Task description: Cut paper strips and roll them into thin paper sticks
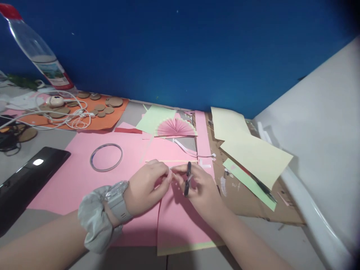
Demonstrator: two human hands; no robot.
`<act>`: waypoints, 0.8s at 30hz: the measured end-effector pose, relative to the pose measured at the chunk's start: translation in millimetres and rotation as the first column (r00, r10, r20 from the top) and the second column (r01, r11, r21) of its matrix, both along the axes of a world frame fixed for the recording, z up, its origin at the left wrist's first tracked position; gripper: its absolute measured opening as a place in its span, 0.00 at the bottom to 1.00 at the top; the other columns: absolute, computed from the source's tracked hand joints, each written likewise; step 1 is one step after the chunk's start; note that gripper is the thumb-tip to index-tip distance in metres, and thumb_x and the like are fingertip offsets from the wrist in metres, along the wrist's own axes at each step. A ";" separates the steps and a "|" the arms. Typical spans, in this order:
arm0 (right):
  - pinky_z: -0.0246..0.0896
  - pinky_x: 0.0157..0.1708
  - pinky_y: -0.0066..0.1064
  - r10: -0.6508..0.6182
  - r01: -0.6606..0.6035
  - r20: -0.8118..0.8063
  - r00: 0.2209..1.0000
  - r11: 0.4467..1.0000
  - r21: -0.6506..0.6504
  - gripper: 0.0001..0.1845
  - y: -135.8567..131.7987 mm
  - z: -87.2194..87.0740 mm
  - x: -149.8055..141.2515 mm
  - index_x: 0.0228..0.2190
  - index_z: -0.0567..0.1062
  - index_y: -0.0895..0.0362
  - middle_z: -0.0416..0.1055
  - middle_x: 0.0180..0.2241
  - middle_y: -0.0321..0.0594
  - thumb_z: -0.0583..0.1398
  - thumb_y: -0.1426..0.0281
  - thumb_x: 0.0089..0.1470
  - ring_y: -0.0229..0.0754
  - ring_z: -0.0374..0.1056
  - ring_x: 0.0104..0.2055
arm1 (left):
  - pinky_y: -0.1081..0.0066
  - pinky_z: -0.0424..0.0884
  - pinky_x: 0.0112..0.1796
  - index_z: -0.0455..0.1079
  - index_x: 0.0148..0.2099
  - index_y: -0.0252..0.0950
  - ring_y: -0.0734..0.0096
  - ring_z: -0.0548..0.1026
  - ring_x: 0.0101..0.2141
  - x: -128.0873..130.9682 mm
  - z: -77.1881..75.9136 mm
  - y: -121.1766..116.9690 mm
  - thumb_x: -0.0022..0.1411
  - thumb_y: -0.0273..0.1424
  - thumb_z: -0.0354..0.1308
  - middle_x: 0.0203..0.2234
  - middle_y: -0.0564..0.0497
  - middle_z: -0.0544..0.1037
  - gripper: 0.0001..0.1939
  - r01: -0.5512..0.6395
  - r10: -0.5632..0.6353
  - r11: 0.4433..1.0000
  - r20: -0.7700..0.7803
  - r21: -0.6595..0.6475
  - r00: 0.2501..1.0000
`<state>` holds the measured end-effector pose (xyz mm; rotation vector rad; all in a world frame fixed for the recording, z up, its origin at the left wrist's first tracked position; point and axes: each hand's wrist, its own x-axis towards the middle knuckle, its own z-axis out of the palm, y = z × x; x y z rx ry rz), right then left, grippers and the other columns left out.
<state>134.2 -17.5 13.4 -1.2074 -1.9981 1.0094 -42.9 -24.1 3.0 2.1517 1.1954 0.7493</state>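
Note:
My left hand (147, 185), with a grey watch (119, 204) and a scrunchie (94, 219) on its wrist, is closed in a pinch. What its fingertips hold is too small to make out. Black-handled scissors (186, 187) are in my right hand (204, 197), whose fingertips meet the left ones; the blades are mostly hidden. Beneath both hands lie pink paper sheets (182, 225). Just beyond them stands a pleated pink paper fan (176, 129) with a pale scalloped edge. A thin white strip (184, 150) curls in front of it.
At left are a roll of tape (90, 159), a black power bank or similar slab (30, 180), orange paper (108, 116) with cardboard discs, tangled white cable (81, 120) and a bottle (53, 69). Cream sheets (255, 153) and a green strip (243, 180) lie on cardboard (242, 202) at right.

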 end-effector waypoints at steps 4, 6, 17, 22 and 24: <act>0.59 0.42 0.35 0.040 -0.040 0.021 0.999 0.999 -0.002 0.18 0.6 1.0 -1.5 0.37 0.72 0.55 0.69 0.37 0.40 0.55 0.84 0.46 0.44 0.64 0.41 | 0.66 0.62 0.37 0.66 0.33 0.35 0.68 0.65 0.32 0.4 0.3 0.0 0.61 0.25 0.46 0.27 0.50 0.69 0.08 0.070 -0.068 0.997 -0.043 0.033 0.997; 0.59 0.41 0.34 0.057 -0.056 0.037 0.998 0.998 -0.006 0.16 1.1 1.2 -2.1 0.36 0.72 0.56 0.68 0.35 0.40 0.54 0.84 0.47 0.44 0.64 0.40 | 0.66 0.62 0.37 0.66 0.32 0.35 0.68 0.65 0.32 0.9 1.2 0.2 0.60 0.23 0.46 0.26 0.50 0.69 0.09 0.074 -0.072 0.997 -0.051 0.033 0.996; 0.57 0.37 0.33 0.095 -0.095 0.050 0.994 0.995 -0.003 0.18 2.7 2.3 0.1 0.32 0.72 0.56 0.68 0.31 0.38 0.52 0.86 0.42 0.43 0.62 0.36 | 0.66 0.63 0.36 0.66 0.31 0.36 0.68 0.66 0.30 1.5 1.8 0.4 0.62 0.27 0.44 0.25 0.51 0.69 0.11 0.068 -0.067 0.998 -0.052 0.005 0.996; 0.57 0.38 0.32 0.091 -0.090 0.048 0.995 0.996 -0.022 0.17 3.5 2.7 0.6 0.33 0.72 0.57 0.67 0.33 0.39 0.53 0.86 0.43 0.42 0.62 0.37 | 0.67 0.62 0.36 0.64 0.30 0.35 0.69 0.66 0.30 2.0 2.5 0.2 0.61 0.26 0.45 0.24 0.51 0.68 0.09 0.065 -0.065 0.998 -0.047 -0.010 0.997; 0.57 0.38 0.32 0.089 -0.088 0.057 0.994 0.996 -0.022 0.16 3.6 2.5 0.8 0.33 0.71 0.57 0.67 0.33 0.40 0.53 0.86 0.44 0.42 0.62 0.38 | 0.67 0.62 0.36 0.64 0.30 0.35 0.69 0.65 0.31 2.0 2.0 -0.2 0.61 0.25 0.46 0.25 0.51 0.68 0.08 0.063 -0.063 0.998 -0.048 -0.003 0.997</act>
